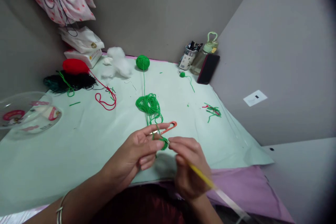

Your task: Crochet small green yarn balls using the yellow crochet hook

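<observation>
Left hand (138,148): fingers pinching a small green yarn piece (165,144), centre of frame. Right hand (193,169): fingers gripping a yellow-handled tool (201,176) beside it. I log the near edge of the bench (231,143) just below; green yarn loops (147,104) above; bench surface stretching from there to yarn clippings (214,111), right; wall (168,14) behind.

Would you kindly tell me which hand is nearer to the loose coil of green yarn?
Left. The left hand is just below the coil; the right hand is farther off, lower and to the right.
</observation>
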The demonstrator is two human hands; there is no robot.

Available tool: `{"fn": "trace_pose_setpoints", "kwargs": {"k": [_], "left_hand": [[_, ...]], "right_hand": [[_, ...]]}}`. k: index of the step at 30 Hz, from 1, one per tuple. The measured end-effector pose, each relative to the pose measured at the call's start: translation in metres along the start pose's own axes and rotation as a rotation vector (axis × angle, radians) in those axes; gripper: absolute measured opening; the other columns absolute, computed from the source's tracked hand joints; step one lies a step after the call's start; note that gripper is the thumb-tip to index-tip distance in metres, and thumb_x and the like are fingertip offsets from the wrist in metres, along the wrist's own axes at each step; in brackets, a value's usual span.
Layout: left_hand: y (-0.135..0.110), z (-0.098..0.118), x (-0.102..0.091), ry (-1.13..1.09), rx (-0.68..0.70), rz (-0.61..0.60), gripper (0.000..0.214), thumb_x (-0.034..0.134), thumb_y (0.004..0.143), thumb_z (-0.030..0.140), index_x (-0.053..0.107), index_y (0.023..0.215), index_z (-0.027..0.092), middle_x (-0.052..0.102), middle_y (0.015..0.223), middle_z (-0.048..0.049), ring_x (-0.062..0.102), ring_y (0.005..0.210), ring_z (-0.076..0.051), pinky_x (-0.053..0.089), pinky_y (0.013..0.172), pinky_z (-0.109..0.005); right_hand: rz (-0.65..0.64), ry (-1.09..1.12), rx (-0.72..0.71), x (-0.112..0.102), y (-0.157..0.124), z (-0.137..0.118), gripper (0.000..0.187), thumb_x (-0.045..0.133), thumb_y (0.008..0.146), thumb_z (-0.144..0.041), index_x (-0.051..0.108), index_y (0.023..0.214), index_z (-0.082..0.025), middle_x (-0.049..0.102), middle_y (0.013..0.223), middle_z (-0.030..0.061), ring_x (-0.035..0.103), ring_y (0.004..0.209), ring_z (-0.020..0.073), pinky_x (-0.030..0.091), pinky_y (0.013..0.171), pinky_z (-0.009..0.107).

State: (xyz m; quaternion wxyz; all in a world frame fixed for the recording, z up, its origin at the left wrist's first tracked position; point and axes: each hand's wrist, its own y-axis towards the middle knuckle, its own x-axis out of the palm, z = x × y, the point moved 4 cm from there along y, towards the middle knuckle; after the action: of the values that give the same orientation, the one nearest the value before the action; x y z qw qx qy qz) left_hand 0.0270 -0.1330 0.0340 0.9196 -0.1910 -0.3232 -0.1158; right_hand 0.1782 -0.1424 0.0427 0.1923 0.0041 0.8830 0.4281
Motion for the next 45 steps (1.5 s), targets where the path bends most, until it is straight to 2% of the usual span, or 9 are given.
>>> {"fn": "trace_pose_setpoints", "kwargs": {"k": [3, 7, 13, 17, 24, 30, 38, 41, 45], "left_hand": [[0.000, 0.005, -0.001, 0.007, 0.044, 0.030, 0.031, 0.081, 0.085, 0.024, 0.079, 0.116, 0.022, 0.047, 0.066, 0.0076, 0.019, 0.043, 0.001, 0.020, 0.039, -0.015], [-0.002, 0.005, 0.002, 0.146, 0.121, 0.053, 0.034, 0.083, 0.083, 0.027, 0.078, 0.117, 0.026, 0.066, 0.087, 0.0006, 0.033, 0.045, 0.000, 0.027, 0.041, -0.016], [-0.001, 0.000, -0.001, 0.236, 0.176, 0.150, 0.035, 0.085, 0.081, 0.029, 0.079, 0.115, 0.027, 0.060, 0.070, 0.0043, 0.043, 0.049, -0.005, 0.036, 0.047, -0.018], [0.003, -0.004, 0.003, 0.026, 0.068, 0.106, 0.039, 0.086, 0.080, 0.027, 0.078, 0.118, 0.024, 0.062, 0.077, 0.0029, 0.030, 0.045, 0.000, 0.028, 0.043, -0.016], [0.004, -0.003, 0.007, 0.011, 0.034, 0.027, 0.042, 0.085, 0.079, 0.023, 0.077, 0.120, 0.023, 0.067, 0.098, -0.0032, 0.029, 0.046, 0.001, 0.027, 0.041, -0.015], [0.003, -0.003, 0.011, 0.021, 0.034, 0.082, 0.046, 0.086, 0.080, 0.030, 0.076, 0.124, 0.021, 0.058, 0.081, 0.0015, 0.027, 0.048, 0.000, 0.028, 0.043, -0.014], [0.002, 0.021, 0.011, -0.045, 0.004, 0.009, 0.028, 0.087, 0.077, 0.025, 0.083, 0.103, 0.017, 0.052, 0.071, 0.0042, 0.022, 0.048, -0.001, 0.029, 0.044, -0.014], [0.004, 0.026, 0.012, 0.084, 0.100, 0.025, 0.024, 0.084, 0.079, 0.027, 0.083, 0.101, 0.020, 0.065, 0.084, -0.0010, 0.044, 0.056, -0.004, 0.043, 0.055, -0.017], [0.009, 0.031, 0.011, 0.220, 0.223, 0.032, 0.027, 0.082, 0.083, 0.030, 0.078, 0.108, 0.025, 0.071, 0.091, -0.0019, 0.065, 0.092, -0.017, 0.050, 0.087, -0.027]], "right_hand": [[0.139, 0.343, 0.247, 0.000, 0.004, 0.008, 0.024, 0.049, 0.105, -0.021, 0.072, 0.107, -0.024, 0.070, 0.087, 0.0050, 0.065, 0.074, 0.0180, 0.058, 0.065, 0.035], [0.086, 0.501, 0.324, 0.010, 0.010, 0.010, 0.020, 0.055, 0.103, -0.023, 0.075, 0.102, -0.024, 0.074, 0.094, 0.0061, 0.067, 0.078, 0.0180, 0.057, 0.063, 0.032], [0.060, 0.268, 0.253, 0.011, 0.003, 0.008, 0.025, 0.056, 0.101, -0.015, 0.075, 0.111, -0.027, 0.074, 0.096, 0.0049, 0.068, 0.083, 0.0184, 0.060, 0.069, 0.033], [0.016, -0.067, 0.008, 0.012, -0.005, 0.002, 0.039, 0.063, 0.095, -0.008, 0.072, 0.127, -0.027, 0.071, 0.111, 0.0084, 0.071, 0.098, 0.0214, 0.062, 0.079, 0.035], [0.002, 0.184, 0.117, 0.010, 0.009, 0.005, 0.035, 0.056, 0.098, -0.004, 0.072, 0.119, -0.027, 0.073, 0.100, 0.0048, 0.071, 0.094, 0.0182, 0.061, 0.080, 0.033], [0.057, -0.141, -0.112, 0.010, 0.003, -0.002, 0.045, 0.060, 0.096, -0.008, 0.067, 0.136, -0.028, 0.073, 0.111, 0.0095, 0.071, 0.101, 0.0224, 0.062, 0.079, 0.034], [0.239, 0.553, 0.323, -0.004, 0.026, 0.009, 0.024, 0.052, 0.104, -0.022, 0.076, 0.101, -0.026, 0.069, 0.083, 0.0015, 0.063, 0.071, 0.0129, 0.054, 0.068, 0.027], [0.174, 0.766, 0.431, 0.006, 0.032, 0.014, 0.022, 0.056, 0.103, -0.028, 0.077, 0.097, -0.025, 0.070, 0.087, 0.0023, 0.063, 0.069, 0.0119, 0.053, 0.064, 0.026], [0.083, 0.744, 0.400, 0.016, 0.042, 0.015, 0.019, 0.060, 0.101, -0.026, 0.079, 0.102, -0.026, 0.074, 0.098, 0.0045, 0.065, 0.077, 0.0134, 0.055, 0.068, 0.027]]}}
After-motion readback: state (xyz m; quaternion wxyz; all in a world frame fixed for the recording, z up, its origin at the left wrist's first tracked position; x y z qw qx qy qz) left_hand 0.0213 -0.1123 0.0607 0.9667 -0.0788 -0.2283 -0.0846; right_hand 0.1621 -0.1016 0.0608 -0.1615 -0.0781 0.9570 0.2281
